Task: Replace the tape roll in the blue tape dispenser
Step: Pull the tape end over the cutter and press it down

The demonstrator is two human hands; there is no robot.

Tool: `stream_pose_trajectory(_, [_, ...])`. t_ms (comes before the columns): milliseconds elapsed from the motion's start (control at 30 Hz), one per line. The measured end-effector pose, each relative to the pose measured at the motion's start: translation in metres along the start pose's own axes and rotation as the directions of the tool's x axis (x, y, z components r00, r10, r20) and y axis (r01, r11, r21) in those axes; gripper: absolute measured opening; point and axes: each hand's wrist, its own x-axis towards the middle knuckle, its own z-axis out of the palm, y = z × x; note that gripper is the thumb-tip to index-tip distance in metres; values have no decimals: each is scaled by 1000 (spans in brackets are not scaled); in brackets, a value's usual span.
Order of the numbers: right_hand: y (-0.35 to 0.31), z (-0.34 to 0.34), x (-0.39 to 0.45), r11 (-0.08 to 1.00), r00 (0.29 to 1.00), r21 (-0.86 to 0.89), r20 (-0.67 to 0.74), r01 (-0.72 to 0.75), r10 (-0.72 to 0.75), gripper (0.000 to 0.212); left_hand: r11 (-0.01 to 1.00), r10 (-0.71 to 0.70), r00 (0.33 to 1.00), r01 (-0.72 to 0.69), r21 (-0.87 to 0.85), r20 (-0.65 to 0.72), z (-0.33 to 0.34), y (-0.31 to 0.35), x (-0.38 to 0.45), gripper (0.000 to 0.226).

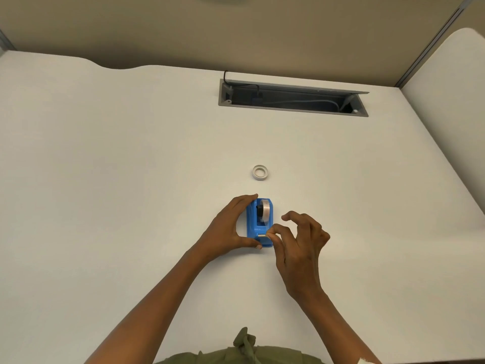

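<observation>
I see my left hand curled around the blue tape dispenser at mid-worktop, thumb and fingers clamping its ends. A tape roll sits inside it. My right hand pinches at the cutter end. Beyond lies a spare roll.

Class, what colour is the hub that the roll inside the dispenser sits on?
Black; the hub shows best in the head view.
</observation>
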Motion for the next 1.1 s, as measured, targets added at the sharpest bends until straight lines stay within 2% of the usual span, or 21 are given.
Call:
stream_pose_trajectory(200, [-3, -1, -5, 999, 999, -29, -37, 31, -32, 22, 1000, -2, 1000, 2, 5, 3, 1, -1, 1, 99])
stream_pose_trajectory(367, [-2, 1, -14, 998, 999, -54, -31, 37, -39, 12, 1000, -6, 1000, 6, 21, -2, 2, -2, 1, 95])
stream_pose_trajectory(500, [-5, 4, -19, 996, 997, -58, -28, 65, -66, 19, 1000, -9, 1000, 10, 19, -7, 2, -2, 1, 92])
stream_pose_trajectory(667, [-6, 8, -30, 997, 998, -44, -8, 68, -68, 17, 1000, -2, 1000, 2, 7, -8, 1, -2, 1, 90])
stream_pose_trajectory(733, [-4, 5, -29, 1000, 1000, 4, -11, 29, -29, 17, 1000, 1, 1000, -1, 8, -5, 1, -2, 0, 91])
stream_pose_trajectory(833, [-1, -1, -23, 985, 994, 145, 57, -97, 90, 21, 1000, 12, 1000, -12, 6, -2, 1, -2, 1, 95])
stream_pose_trajectory(1000, [4, -7, -5, 835, 921, 394, 227, -384, 317, 31, 999, 12, 1000, -13, -34, -17, 1, 5, -4, 105])
stream_pose_trajectory(1067, [8, -7, 4, 783, 881, 409, 289, -468, 375, 29, 998, 11, 997, -15, -58, -73, 3, 10, -7, 97])
stream_pose_trajectory(1100, [10, -6, 8, 767, 861, 403, 329, -500, 388, 27, 998, 11, 993, -18, -65, -119, 4, 12, -10, 87])
